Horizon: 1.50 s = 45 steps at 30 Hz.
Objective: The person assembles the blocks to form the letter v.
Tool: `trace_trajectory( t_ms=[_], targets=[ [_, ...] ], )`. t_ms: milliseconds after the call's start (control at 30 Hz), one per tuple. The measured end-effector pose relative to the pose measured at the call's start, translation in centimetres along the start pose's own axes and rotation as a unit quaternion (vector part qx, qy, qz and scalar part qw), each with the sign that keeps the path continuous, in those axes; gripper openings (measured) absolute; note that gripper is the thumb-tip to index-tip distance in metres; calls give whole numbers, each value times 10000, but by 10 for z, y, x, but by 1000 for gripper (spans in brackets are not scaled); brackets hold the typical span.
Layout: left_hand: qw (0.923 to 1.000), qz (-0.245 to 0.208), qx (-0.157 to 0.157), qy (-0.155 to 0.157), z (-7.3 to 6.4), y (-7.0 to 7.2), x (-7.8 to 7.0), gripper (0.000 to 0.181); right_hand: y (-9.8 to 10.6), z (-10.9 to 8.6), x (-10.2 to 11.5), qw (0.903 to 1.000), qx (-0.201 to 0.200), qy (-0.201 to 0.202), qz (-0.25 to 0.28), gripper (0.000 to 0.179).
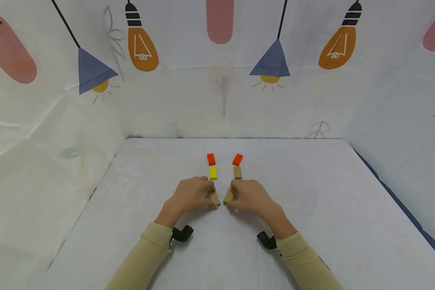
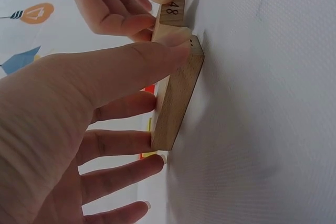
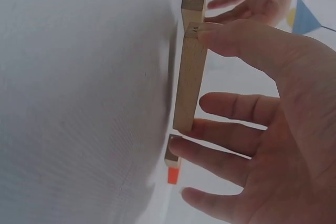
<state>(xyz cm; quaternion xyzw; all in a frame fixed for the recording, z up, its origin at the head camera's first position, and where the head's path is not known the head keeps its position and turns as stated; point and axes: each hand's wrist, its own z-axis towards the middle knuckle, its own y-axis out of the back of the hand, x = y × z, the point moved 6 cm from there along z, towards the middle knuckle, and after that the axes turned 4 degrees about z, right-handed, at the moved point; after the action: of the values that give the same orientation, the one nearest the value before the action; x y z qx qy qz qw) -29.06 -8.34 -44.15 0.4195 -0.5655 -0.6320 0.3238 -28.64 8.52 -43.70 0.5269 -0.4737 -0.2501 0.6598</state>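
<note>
My left hand (image 1: 193, 194) pinches a plain wooden block (image 1: 214, 197) lengthwise, thumb on its near end and fingers at the far end. That wooden block (image 2: 181, 90) lies slanted on the white surface. Mirroring it, my right hand (image 1: 251, 196) pinches a second wooden block (image 1: 228, 196) the same way, thumb at the near end. In the right wrist view this second block (image 3: 190, 80) fills the span between thumb and fingers. The near ends of the two blocks stand close together, each marked with a number. Beyond my left fingers lies a yellow block (image 1: 213, 172); beyond my right, another wooden block (image 1: 237, 172).
A red block (image 1: 211, 159) lies behind the yellow one, and a tilted red block (image 1: 237, 159) lies behind the right-hand wooden one. The white tabletop (image 1: 311, 201) meets a sheet (image 1: 188, 100) printed with lamps and bulbs at the back. Dark devices are strapped to both wrists.
</note>
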Motion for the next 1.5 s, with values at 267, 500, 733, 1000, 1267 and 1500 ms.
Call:
trace_trajectory(
  t_ms=[267, 500, 733, 1000, 1267, 1500],
  targets=[
    [10000, 12, -2, -9, 1, -1, 0, 43, -1, -2, 5, 9999, 41, -22, -125, 33],
    [10000, 81, -2, 16, 0, 0, 0, 44, -4, -3, 9, 9996, 48, 5, -260, 32],
    [9999, 103, 12, 1, 0, 1, -1, 44, -5, -2, 10, 9992, -29, -15, -394, 32],
    [10000, 68, 44, 5, 1, 2, -2, 43, -5, -2, 11, 9985, -25, -1, -555, 32],
    [9999, 93, 81, 19, 1, 2, -2, 44, -7, -2, 12, 9971, -104, 67, -750, 34],
    [9999, 99, 111, 39, 1, 2, -2, 44, -7, -2, 12, 9967, -120, -3, -799, 35]
  ],
)
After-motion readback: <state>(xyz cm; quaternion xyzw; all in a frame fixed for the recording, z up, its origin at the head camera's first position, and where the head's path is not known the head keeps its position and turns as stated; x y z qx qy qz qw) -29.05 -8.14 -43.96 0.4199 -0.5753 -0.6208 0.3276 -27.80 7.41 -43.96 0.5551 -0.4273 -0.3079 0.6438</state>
